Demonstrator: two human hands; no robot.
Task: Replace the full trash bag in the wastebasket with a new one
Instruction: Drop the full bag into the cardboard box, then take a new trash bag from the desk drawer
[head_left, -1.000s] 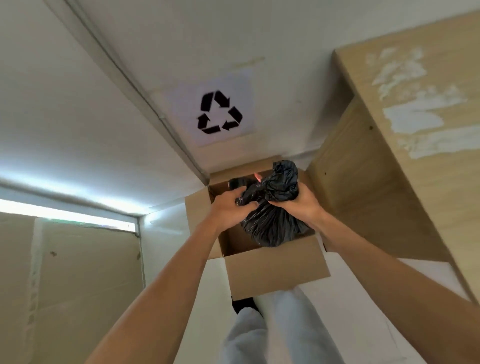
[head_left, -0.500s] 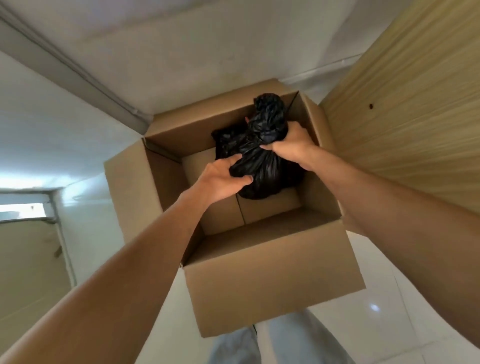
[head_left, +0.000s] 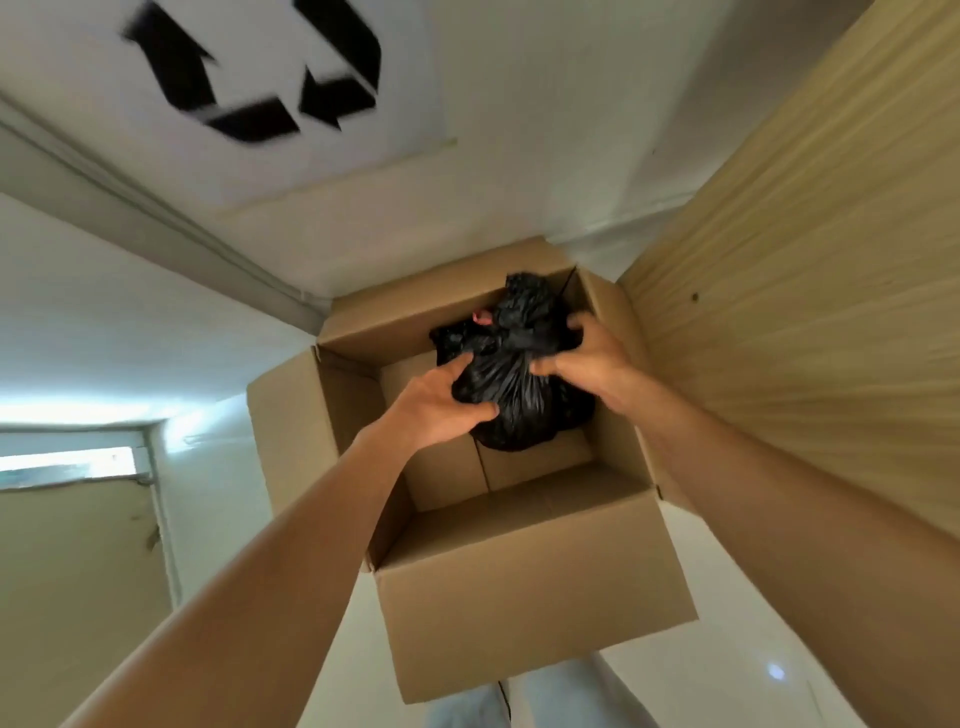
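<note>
A full black trash bag (head_left: 511, 395), tied at the top, sits low inside an open cardboard box (head_left: 519, 582) on the floor. My left hand (head_left: 434, 405) grips the bag's left side with thumb and fingers curled into the plastic. My right hand (head_left: 587, 353) grips the bag's right side near the knotted neck. A bit of something red shows at the knot. The bag's bottom is hidden by my hands and the box walls.
A wooden cabinet side (head_left: 810, 312) stands right against the box. A paper sign with a black recycling symbol (head_left: 260, 73) hangs on the white wall behind. The box flaps stand open toward me and to the left. Pale trouser legs (head_left: 561, 696) show below on the white floor.
Both hands have lowered the bag deeper into the box. The view has tilted up a little, bringing the recycling sign back into sight.
</note>
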